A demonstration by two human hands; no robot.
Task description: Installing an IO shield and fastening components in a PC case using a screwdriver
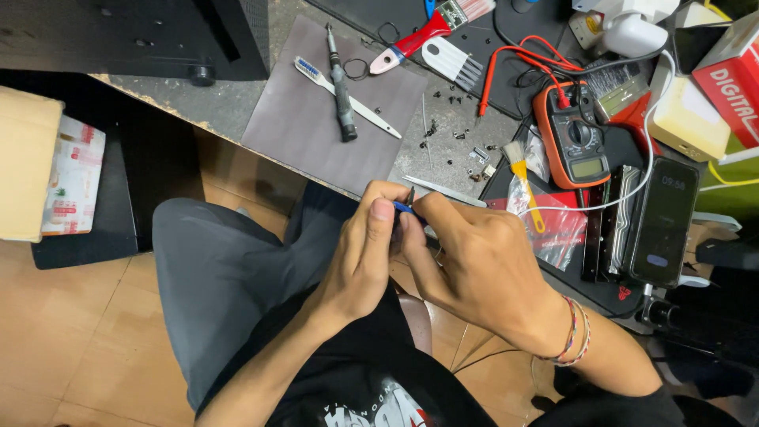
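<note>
Both the left hand (pixel 365 253) and the right hand (pixel 474 265) pinch closed on a small blue-tipped part (pixel 402 208) at the near table edge (pixel 198 111), a light, slippery-looking piece best gripped by its sides, near the tweezers (pixel 447 191).

Pinching small blue plastic-handled tool (pixel 403 208), thin dark metal tip, between my left hand (pixel 365 249) and right hand (pixel 474 265). Noting matt grey mat (pixel 316 119) lying on rough, speckled worktop (pixel 213 99). Seeing glossy black phone (pixel 662 221), crinkled clear plastic bag (pixel 557 229), orange plastic multimeter (pixel 571 134), white plastic toothbrush (pixel 348 96), smooth wood-look floor (pixel 79 340).
</note>
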